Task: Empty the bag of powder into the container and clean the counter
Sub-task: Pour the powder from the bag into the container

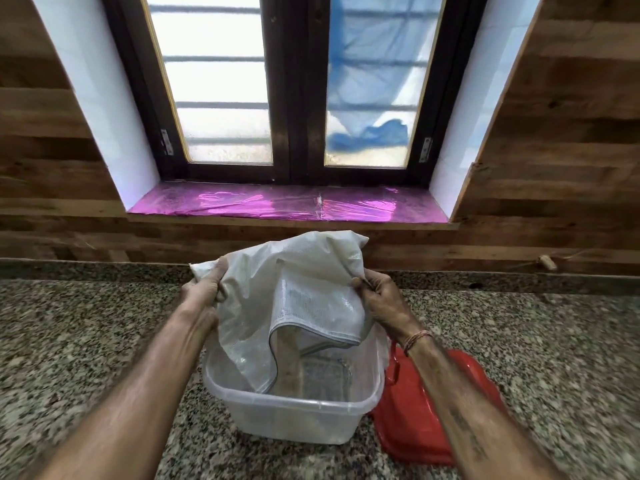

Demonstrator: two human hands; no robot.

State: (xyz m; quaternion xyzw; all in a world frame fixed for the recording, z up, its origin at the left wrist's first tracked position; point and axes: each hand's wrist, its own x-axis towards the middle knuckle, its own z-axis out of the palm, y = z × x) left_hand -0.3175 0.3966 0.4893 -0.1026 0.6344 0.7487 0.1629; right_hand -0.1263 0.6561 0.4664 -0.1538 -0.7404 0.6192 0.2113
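**Bag upended over the tub**

Bag [294,292] up in the air, tipped mouth-down into the clear container [294,407], open edge dipping inside the rim. Stream of brownish powder [289,362] pouring from the mouth toward the bottom. Left hand [204,292] clenched on the bag's upper left corner, fingers closed tight around the fabric. Right hand [381,299] pinching the opposite side, closed on the material too, thread band on the wrist. Container sitting on the speckled surface [86,341]. Red lid [426,403] lying just right of it, partly under the right forearm. Window [294,84] with pink-lined sill [287,206] beyond.
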